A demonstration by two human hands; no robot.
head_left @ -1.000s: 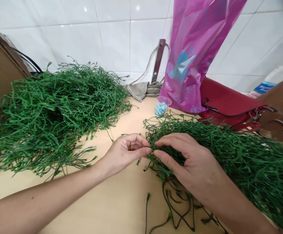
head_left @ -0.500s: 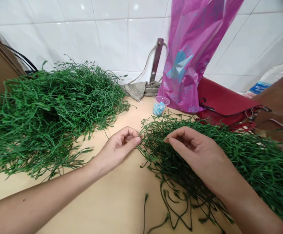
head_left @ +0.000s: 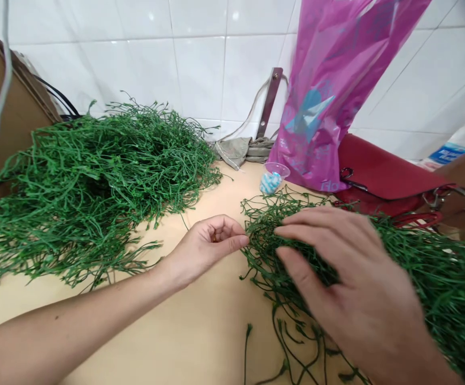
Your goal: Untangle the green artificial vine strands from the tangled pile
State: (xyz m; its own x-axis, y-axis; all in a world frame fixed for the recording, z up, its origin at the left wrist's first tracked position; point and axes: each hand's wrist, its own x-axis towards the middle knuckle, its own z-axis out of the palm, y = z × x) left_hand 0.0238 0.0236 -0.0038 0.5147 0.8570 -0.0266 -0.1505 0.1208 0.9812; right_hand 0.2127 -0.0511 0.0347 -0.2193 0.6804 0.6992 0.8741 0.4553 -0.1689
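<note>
My left hand (head_left: 214,247) is closed, thumb and forefinger pinched together at the left edge of a tangled pile of thin green stems (head_left: 266,227) with small budded tips. What the pinch holds, if anything, blends into the stems and I cannot make it out. Over the same pile hovers my right hand (head_left: 353,272), slightly blurred, thumb and fingers apart with nothing seen between them. It hides part of the stems. A second, larger heap of green stems (head_left: 116,166) lies to the left, beyond my left forearm.
At the back stand a clear plastic cup (head_left: 272,179) with blue-and-white pieces and a pink plastic bag (head_left: 320,107). A red handbag (head_left: 393,171) lies at the right. Grey cloth (head_left: 234,152) sits by the tiled wall. A cardboard box (head_left: 8,107) is at the left.
My right thumb and fingers have parted, and that hand has come nearer to me. My left hand stays pinched. The whole view has shifted slightly.
</note>
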